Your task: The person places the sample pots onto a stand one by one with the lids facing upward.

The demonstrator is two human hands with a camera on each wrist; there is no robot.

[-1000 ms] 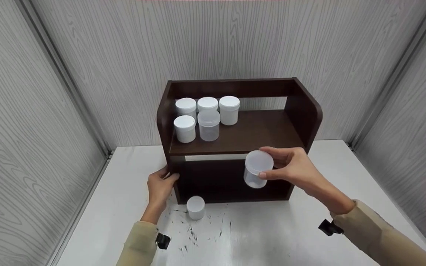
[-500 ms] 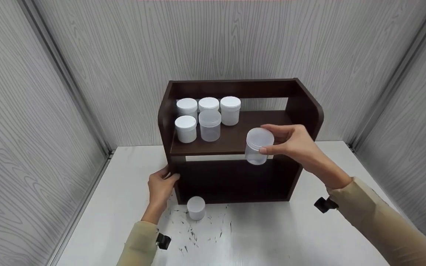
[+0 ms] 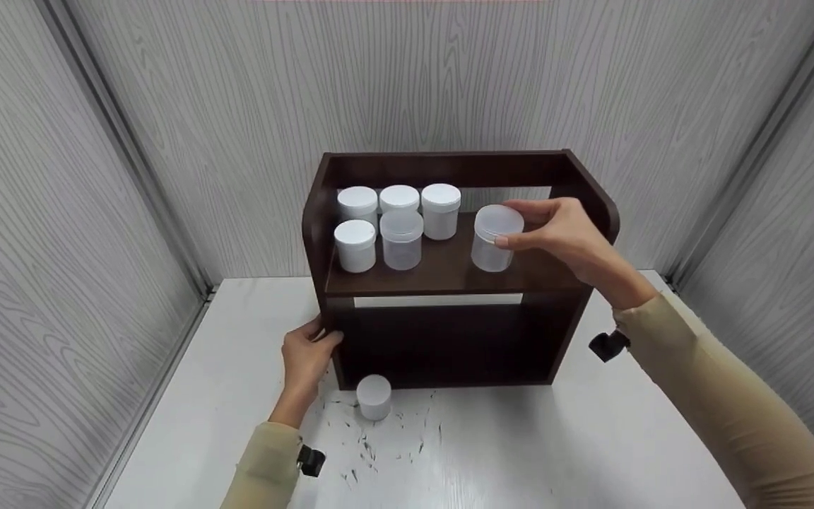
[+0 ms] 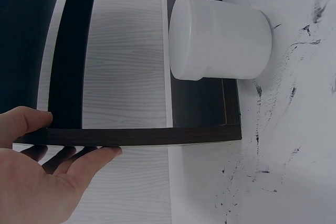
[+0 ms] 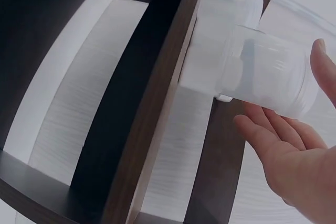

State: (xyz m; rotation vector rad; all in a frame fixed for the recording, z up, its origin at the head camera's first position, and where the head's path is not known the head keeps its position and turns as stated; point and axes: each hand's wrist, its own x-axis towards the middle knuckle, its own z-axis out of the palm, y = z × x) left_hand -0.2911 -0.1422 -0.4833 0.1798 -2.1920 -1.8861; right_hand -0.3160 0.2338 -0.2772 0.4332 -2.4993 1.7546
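My right hand (image 3: pixel 562 233) pinches a translucent lidded jar (image 3: pixel 494 244) near its top, between thumb and fingers. In the head view that jar is upright at the upper shelf's front, right of the other jars; whether its base touches the board I cannot tell. My left hand (image 3: pixel 307 357) grips the left side panel of the dark brown shelf unit (image 3: pixel 449 286), thumb on one face and fingers on the other. Left on the upper shelf stand several white jars (image 3: pixel 356 247) and one translucent jar (image 3: pixel 401 242). A smaller white jar (image 4: pixel 226 38) stands on the table before the unit.
The unit stands on a white table (image 3: pixel 492 452) with dark scuff marks (image 3: pixel 368 449) near its front left. Grey wood-grain walls (image 3: pixel 237 106) enclose the table at the back and both sides.
My right hand has lifted the translucent jar from in front of the lower compartment up to the upper shelf's level. My left hand stays on the side panel.
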